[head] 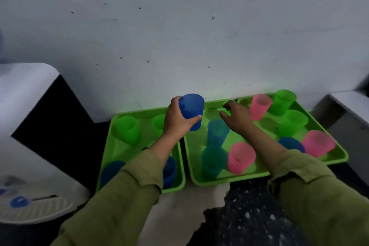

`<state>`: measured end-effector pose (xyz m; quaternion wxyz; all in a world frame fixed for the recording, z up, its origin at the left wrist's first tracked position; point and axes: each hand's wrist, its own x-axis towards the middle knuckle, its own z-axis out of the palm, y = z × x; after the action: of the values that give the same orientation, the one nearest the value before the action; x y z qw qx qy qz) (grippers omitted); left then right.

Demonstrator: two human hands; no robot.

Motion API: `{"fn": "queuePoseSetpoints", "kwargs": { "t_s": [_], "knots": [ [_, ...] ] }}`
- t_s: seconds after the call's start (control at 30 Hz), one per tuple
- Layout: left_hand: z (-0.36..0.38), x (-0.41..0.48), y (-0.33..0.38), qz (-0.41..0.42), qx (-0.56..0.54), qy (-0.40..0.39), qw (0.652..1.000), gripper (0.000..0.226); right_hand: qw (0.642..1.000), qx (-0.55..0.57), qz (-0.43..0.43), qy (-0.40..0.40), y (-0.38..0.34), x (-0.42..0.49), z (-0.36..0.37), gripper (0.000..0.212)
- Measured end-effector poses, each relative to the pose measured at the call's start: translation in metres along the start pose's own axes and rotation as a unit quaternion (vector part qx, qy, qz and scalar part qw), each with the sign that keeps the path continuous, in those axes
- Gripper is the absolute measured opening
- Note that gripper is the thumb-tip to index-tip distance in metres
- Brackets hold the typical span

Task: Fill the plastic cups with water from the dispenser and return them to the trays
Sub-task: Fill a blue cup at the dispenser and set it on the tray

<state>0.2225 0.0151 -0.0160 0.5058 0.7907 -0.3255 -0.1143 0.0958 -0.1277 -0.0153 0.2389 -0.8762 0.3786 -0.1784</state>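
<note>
Head camera: the left hand (175,120) grips a translucent blue plastic cup (191,112), thumb on one side and fingers on the other, holding it upright in the air above the gap between the left green plastic tray (119,115) and the middle green plastic tray (192,173). Just right of this cup, the right hand (236,117) hangs over the far end of the middle tray with its fingers curled downward around something green; whether it holds it cannot be told. Left of the left hand, two green plastic cups (127,129) stand in the left tray, and two dark blue cups (110,171) sit nearer the person, under the olive sleeve (127,195). Below the right hand stand two teal cups (217,132) and a pink cup (240,157). To its right, the third green tray (339,151) carries pink, green and blue cups. The white water dispenser (30,146) with its blue tap (19,201) stands well to the left of the left hand.
</note>
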Motion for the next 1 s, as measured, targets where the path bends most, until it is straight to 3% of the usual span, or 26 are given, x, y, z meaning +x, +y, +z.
{"fn": "queuePoseSetpoints", "kwargs": {
  "t_s": [0.5,1.0],
  "knots": [
    [0.095,0.071,-0.051,-0.096,0.063,-0.021,0.993,0.077,0.995,0.079,0.003,-0.06,0.073,0.022,0.034,0.032],
    [0.101,0.071,-0.072,-0.124,0.087,-0.049,0.987,0.089,0.993,0.097,0.01,-0.073,0.086,0.029,0.039,0.032]
  ]
}}
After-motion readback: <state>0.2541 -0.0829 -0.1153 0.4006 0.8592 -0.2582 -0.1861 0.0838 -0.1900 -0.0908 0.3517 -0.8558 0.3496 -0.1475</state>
